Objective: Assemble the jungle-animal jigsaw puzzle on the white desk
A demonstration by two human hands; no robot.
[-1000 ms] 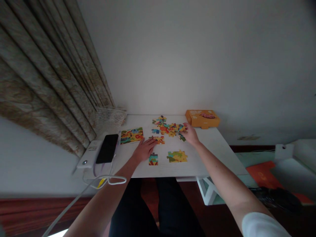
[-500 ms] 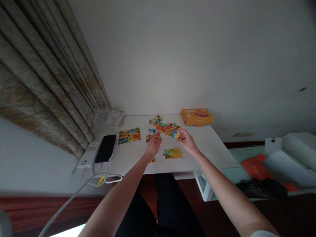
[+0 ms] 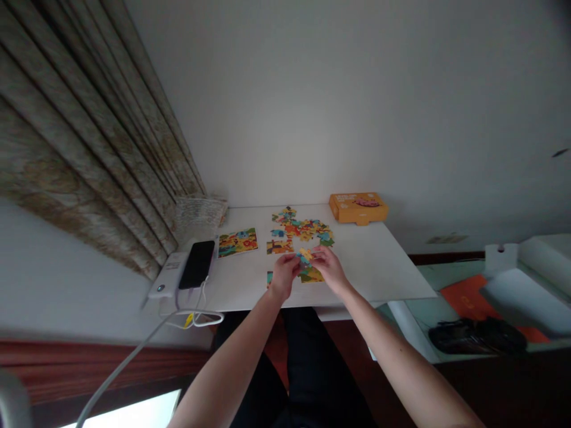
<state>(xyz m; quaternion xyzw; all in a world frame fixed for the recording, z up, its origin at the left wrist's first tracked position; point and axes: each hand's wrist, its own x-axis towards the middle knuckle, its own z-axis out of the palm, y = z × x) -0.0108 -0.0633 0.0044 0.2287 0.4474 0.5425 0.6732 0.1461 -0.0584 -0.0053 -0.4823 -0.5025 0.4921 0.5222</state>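
Both hands meet just above the near middle of the table [image 3: 383,267], a flat, smooth white slab. The left hand [image 3: 282,275] and right hand [image 3: 326,267] each have fingertips closed on a small piece [image 3: 306,255], a thin cardboard puzzle bit in yellow and blue with knobby edges. It is pinched from both sides and held just off the tabletop. It is too small to tell whether it is one bit or two pressed together.

Right beneath the hands lies a patch [image 3: 313,276] of joined bits, flat, green and yellow, partly covered by the right fingers. A lone bit [image 3: 269,277] lies just beside the left wrist. Farther back sits the pile [image 3: 301,229], a ragged spread of loose, bright interlocking shapes in orange, blue and green.

Left of the pile lies a card [image 3: 238,242], rectangular and glossy with the same busy colours. Behind the pile, to the right, rests an orange box [image 3: 358,207], low with squared cardboard edges. At the table's left corner a black glassy phone [image 3: 197,264] lies on a white rounded block [image 3: 166,279], and a white cable [image 3: 196,319] loops off the edge. Heavy pleated curtain [image 3: 89,148], mottled beige, hangs at the left beside a plain matte wall.
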